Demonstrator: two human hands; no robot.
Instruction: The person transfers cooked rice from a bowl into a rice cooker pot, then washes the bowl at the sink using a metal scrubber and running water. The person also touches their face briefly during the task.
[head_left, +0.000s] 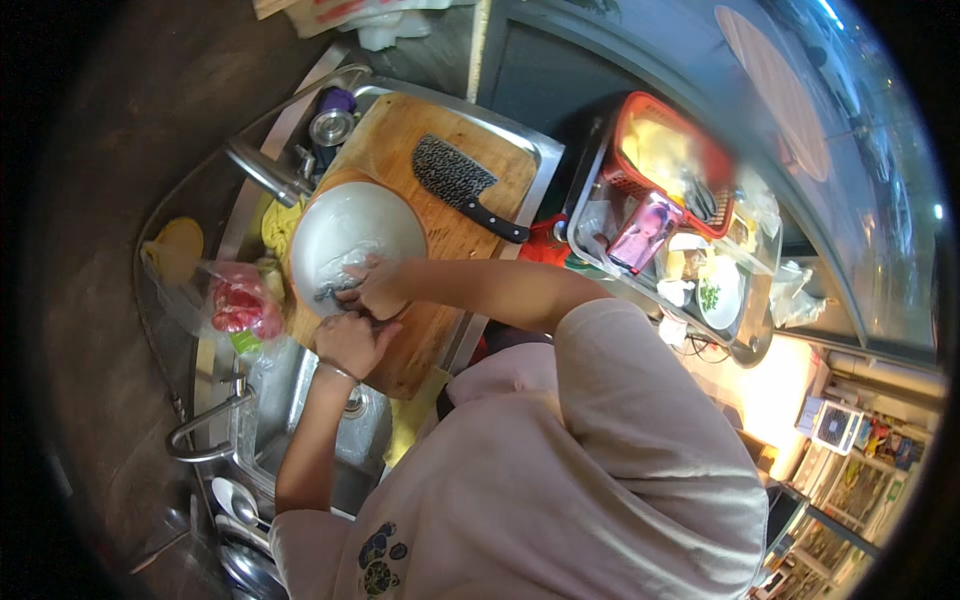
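Observation:
A large white bowl (358, 225) with water in it stands on a wooden cutting board (405, 360) laid over the sink. My right hand (381, 289) reaches into the bowl, its fingers at a small dark object (330, 291) that I cannot make out. At the near rim of the bowl is my left hand (349, 341), thumb stretched towards the right hand; its fingertips are hidden, so its hold cannot be told. A cleaver (454, 169) with a black handle lies on the board beyond the bowl, to the right.
Two faucets (262, 171) stand along the wall side of the steel sink (352, 442). Beside them lies a plastic bag of red and pink contents (238, 300). On the right, a tray (652, 289) carries a red basket (622, 161), a phone (645, 232) and a small bowl of chopped greens (720, 292).

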